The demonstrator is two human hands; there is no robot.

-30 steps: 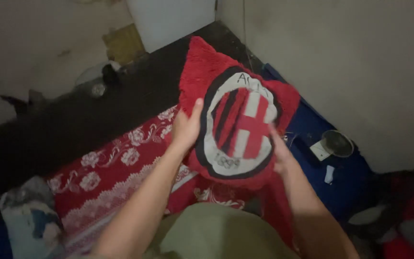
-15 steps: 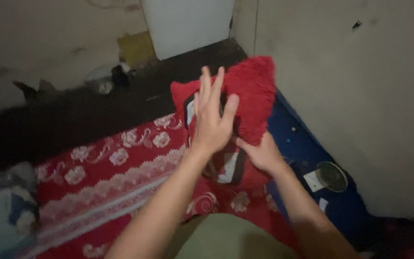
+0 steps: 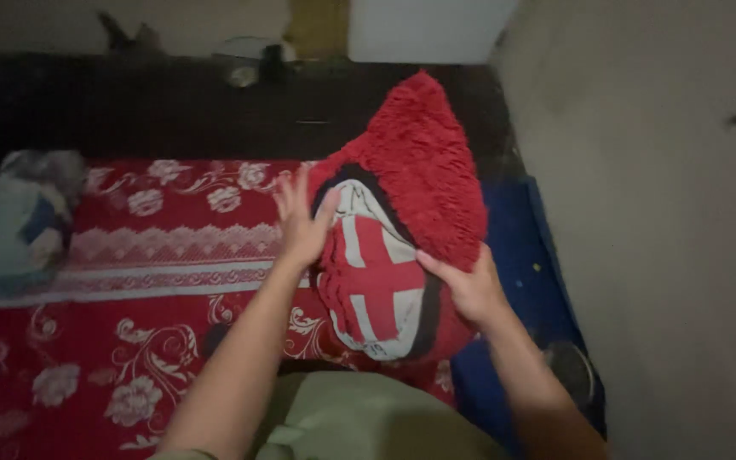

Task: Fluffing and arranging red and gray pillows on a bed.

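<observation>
Fingers of our left hand are spread flat against the red pillow's left side, while our right hand grips its lower right edge, pillow sitting between both palms over the red floral mat.

I see both of my bare forearms reaching away from me, from the near edge toward the middle of the view. My left hand is flat, fingers together and pointing far, palm turned right and pressing sideways. Its forearm runs straight back to the near left, wrist unbent. My right hand sits nearer and further right, fingers pointing left and curled in a loose grip, thumb on top. Its forearm angles back to the near right. The two hands are apart, palms facing each other.
</observation>
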